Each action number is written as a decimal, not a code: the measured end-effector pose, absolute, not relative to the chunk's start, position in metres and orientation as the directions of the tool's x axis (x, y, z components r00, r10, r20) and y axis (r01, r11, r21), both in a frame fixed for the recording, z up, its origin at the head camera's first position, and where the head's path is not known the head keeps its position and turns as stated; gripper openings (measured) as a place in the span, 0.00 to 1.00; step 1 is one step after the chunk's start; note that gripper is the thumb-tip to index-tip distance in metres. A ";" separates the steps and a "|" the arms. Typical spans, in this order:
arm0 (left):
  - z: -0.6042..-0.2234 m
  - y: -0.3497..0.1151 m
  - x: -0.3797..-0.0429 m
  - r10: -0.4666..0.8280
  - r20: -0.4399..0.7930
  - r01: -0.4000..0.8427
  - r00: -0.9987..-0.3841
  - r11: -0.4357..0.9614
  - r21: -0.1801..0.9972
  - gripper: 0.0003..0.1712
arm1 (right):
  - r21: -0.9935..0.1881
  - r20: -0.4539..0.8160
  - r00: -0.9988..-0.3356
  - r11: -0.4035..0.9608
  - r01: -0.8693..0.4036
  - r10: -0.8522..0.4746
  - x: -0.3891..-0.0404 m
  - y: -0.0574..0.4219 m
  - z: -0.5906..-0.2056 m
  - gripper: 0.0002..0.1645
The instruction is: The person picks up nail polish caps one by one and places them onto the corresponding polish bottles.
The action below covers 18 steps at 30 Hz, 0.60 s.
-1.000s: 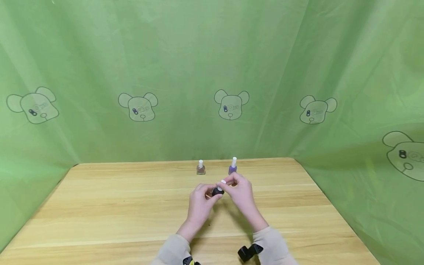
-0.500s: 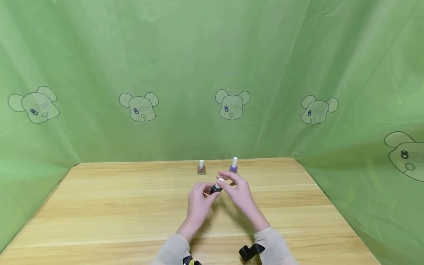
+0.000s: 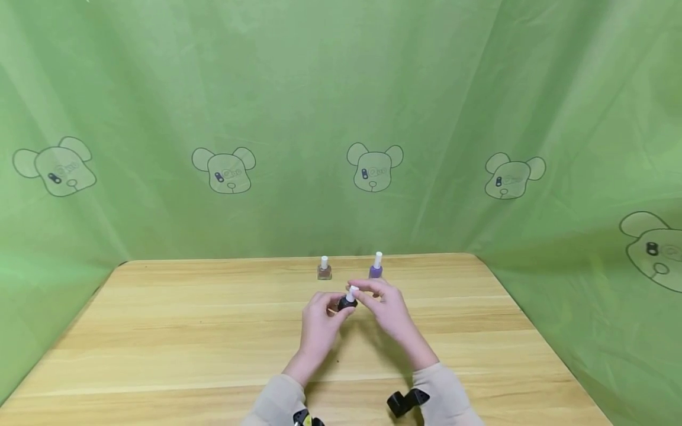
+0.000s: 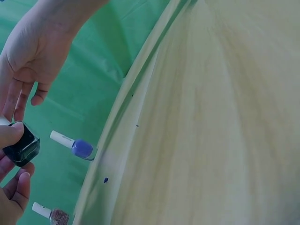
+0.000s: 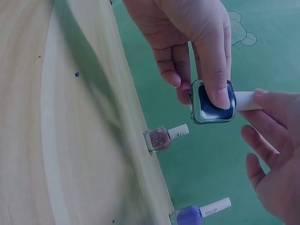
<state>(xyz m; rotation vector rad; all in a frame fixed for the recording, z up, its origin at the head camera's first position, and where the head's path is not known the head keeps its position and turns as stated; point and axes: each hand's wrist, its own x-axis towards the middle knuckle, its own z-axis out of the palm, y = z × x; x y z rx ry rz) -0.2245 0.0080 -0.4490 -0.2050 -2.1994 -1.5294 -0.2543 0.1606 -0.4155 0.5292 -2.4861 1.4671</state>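
Observation:
Above the table, my left hand (image 3: 319, 325) grips the squarish glass body of a dark nail polish bottle (image 5: 213, 104), with the thumb flat on one face. The fingers of my right hand (image 3: 388, 307) pinch its white cap (image 5: 247, 101), which meets the bottle's neck. The bottle tilts, cap up and to the right, in the head view. A purple nail polish bottle (image 3: 375, 271) stands upright just beyond my right hand. To its left stands a bottle of brownish glitter nail polish (image 3: 324, 271), also white-capped and upright.
The wooden table (image 3: 176, 331) ends at a back edge close behind the two standing bottles. A green curtain (image 3: 298, 89) with bear-head outlines hangs behind and at both sides. Small dark specks (image 5: 77, 74) lie on the tabletop.
My hands and the dark bottle have moved slightly left and up in the head view. The right fingers have shifted on the cap, leaving more of it showing. Both standing bottles stay put.

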 end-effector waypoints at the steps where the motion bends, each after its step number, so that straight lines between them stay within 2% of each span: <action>1: -0.449 0.008 -0.224 -0.129 0.440 0.367 -0.889 0.375 0.851 0.16 | -0.801 0.351 -0.918 0.449 -0.396 -0.183 -0.254 0.160 -0.416 0.14; 10: -0.450 0.010 -0.223 -0.119 0.447 0.372 -0.887 0.391 0.842 0.15 | -0.800 0.395 -0.918 0.477 -0.365 -0.040 -0.252 0.155 -0.415 0.10; 18: -0.452 0.010 -0.224 -0.116 0.465 0.386 -0.878 0.404 0.829 0.15 | -0.810 0.409 -0.913 0.460 -0.363 -0.001 -0.250 0.152 -0.416 0.09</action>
